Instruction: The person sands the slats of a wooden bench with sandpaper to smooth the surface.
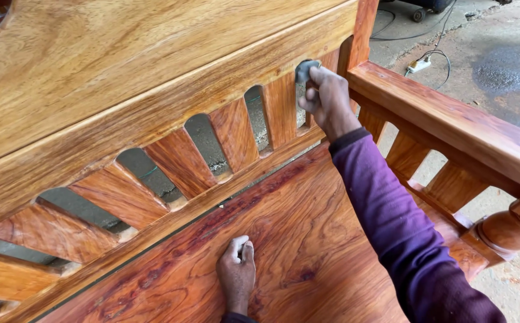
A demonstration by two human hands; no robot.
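2 hands are engaged – the right hand (326,98) is clenched on a grey sanding pad (303,69) pressed at the backrest slat (281,110), the left hand (237,272) laid flat, grasping nothing, on the seat (308,221) – so strokes are best kept light, along the grain.

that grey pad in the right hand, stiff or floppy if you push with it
Probably floppy: the grey pad curls around the right hand's fingers. Likely light, since fingertips alone pinch it. It seems to press flat against the slat.

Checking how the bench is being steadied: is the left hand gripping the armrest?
No, the left hand lies flat on the seat board, while the right hand holds a grey pad against the back slats.
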